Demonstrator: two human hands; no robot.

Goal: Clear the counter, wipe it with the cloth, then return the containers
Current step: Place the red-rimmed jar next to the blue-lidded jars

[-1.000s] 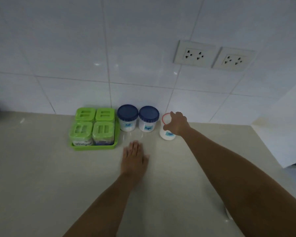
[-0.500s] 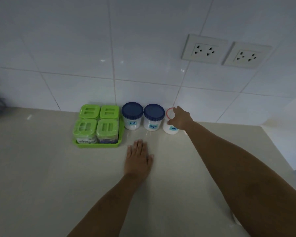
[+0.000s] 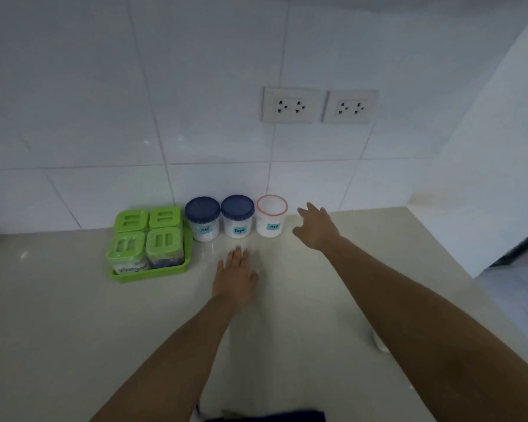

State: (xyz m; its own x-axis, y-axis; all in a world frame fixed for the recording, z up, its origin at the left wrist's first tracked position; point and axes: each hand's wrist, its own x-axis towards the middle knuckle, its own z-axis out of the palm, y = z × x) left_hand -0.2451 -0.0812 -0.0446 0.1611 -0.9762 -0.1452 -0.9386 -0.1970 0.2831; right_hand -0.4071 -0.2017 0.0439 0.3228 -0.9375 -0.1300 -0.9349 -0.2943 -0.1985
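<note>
Head view looks down at a pale counter (image 3: 73,345) that meets a white tiled wall (image 3: 195,86). Three round jars stand in a row close to the wall. Two of them have dark blue lids: the first blue-lid jar (image 3: 202,218) has a small blue label that seems to say MSG, and the second blue-lid jar (image 3: 237,216) next to it has a label that seems to say Sugar. On their right stands the red-rim jar (image 3: 272,216), white with a thin red ring around the top and a small blue label too. The three jars sit just beside each other. Left of them is a green tray (image 3: 153,274) holding four square tubs with green lids (image 3: 148,236), packed two by two. The left hand (image 3: 237,277) lies flat on the counter in front of the jars, fingers straight, holding nothing. The right hand (image 3: 316,228) floats just to the right of the red-rim jar with its fingers spread wide, not touching the jar and holding nothing. Two white wall sockets (image 3: 319,106) sit side by side on the tiles above the jars.
</note>
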